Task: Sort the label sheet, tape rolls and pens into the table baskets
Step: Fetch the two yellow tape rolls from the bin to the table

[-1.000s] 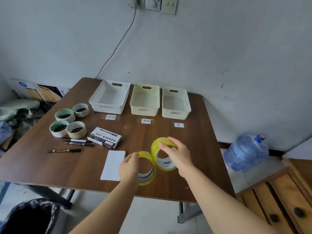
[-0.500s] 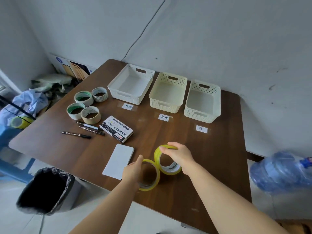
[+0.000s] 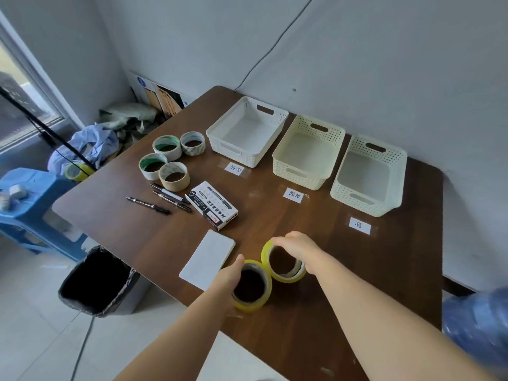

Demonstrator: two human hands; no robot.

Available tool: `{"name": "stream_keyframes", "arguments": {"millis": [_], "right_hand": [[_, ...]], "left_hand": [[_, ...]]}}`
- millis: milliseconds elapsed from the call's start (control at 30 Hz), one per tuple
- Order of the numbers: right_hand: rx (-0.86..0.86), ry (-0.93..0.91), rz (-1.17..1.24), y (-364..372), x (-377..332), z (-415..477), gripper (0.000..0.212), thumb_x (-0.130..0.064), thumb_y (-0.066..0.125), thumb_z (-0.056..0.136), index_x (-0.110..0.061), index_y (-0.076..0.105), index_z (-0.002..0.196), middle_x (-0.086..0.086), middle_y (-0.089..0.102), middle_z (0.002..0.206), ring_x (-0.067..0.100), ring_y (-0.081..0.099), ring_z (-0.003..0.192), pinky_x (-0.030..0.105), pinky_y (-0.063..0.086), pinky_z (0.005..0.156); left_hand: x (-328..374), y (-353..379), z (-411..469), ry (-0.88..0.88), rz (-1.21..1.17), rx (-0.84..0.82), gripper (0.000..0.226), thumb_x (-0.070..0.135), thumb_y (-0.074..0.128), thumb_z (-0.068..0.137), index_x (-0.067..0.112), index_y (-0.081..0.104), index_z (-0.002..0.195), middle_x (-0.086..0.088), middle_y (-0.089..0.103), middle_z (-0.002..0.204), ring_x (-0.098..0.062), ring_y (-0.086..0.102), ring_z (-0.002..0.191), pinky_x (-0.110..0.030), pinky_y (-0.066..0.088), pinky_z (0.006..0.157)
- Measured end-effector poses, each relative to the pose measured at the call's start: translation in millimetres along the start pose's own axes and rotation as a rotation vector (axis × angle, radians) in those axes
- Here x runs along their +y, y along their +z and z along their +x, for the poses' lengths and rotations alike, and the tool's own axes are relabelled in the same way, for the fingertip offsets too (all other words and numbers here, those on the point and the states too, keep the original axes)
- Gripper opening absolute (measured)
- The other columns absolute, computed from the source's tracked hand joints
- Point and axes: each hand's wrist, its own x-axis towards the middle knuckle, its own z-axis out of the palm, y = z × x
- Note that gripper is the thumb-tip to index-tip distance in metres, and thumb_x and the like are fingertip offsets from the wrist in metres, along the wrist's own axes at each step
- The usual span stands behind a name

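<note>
Both yellow rolls have tipped flatter; arms outstretched, left hand [image 3: 226, 279] grips near roll [image 3: 253, 306], right hand [image 3: 295, 247] far roll [image 3: 289, 279].

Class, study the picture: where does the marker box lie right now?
In the head view the marker box lies on the table, left of centre, just right of the pens and beyond the white label sheet.

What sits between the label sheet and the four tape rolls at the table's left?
Three loose pens, with the marker box beside them; head view.
</note>
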Motion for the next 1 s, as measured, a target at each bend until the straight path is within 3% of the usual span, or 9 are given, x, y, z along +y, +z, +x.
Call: {"name": "stream_keyframes", "arguments": {"millis": [233,400,600,800,900,1000], "right_hand": [[0.02,0.015,-0.044,1,-7,10,0.071,-0.046,0.059,0.089,-0.015,0.032,0.147,0.008,0.039,0.149,0.029,0.039,0.136,0.043,0.041,0.104],[0.14,-0.076,-0.129,3,-5,13,0.052,-0.044,0.056,0.092,-0.014,0.051,0.134,0.007,0.056,0.133,0.026,0.053,0.121,0.038,0.049,0.093],[0.224,-0.136,-0.007,9,-5,15,0.039,-0.039,0.062,0.09,-0.014,0.063,0.12,0.006,0.064,0.122,0.024,0.059,0.111,0.035,0.051,0.084],[0.244,-0.242,-0.06,11,-9,16,0.037,-0.04,0.063,0.089,-0.016,0.065,0.118,0.002,0.063,0.122,0.02,0.058,0.112,0.032,0.05,0.084],[0.203,-0.293,-0.089,11,-13,19,0.036,-0.039,0.062,0.09,-0.017,0.065,0.118,0.001,0.063,0.122,0.019,0.058,0.111,0.03,0.05,0.084],[0.178,-0.334,-0.085,12,-15,22,0.033,-0.034,0.062,0.091,-0.017,0.064,0.12,0.0,0.062,0.124,0.018,0.056,0.114,0.029,0.049,0.087]], "left_hand": [[2,5,4,-0.01,0.054,0.007,0.067,0.054,0.048,0.092,0.011,0.031,0.141,-0.016,0.035,0.146,-0.039,0.036,0.133,-0.056,0.042,0.1],[0,6,9,0.041,0.103,0.038,0.058,0.048,0.043,0.096,0.01,0.036,0.139,-0.016,0.042,0.14,-0.037,0.041,0.129,-0.054,0.043,0.101],[-1,6,10,0.059,0.022,0.042,0.049,0.043,0.042,0.098,0.013,0.038,0.137,-0.016,0.042,0.139,-0.038,0.041,0.129,-0.057,0.044,0.099],[-5,4,17,0.216,0.042,0.07,0.036,0.031,0.04,0.101,0.014,0.05,0.131,-0.007,0.052,0.11,-0.023,0.049,0.11,-0.04,0.046,0.102],[-6,3,21,0.267,0.098,0.079,0.035,0.026,0.038,0.102,0.014,0.052,0.132,-0.006,0.055,0.112,-0.022,0.053,0.114,-0.031,0.047,0.094],[-6,3,23,0.277,0.101,0.085,0.035,0.024,0.038,0.102,0.015,0.053,0.132,-0.007,0.055,0.117,-0.023,0.052,0.117,-0.034,0.048,0.098]]}}
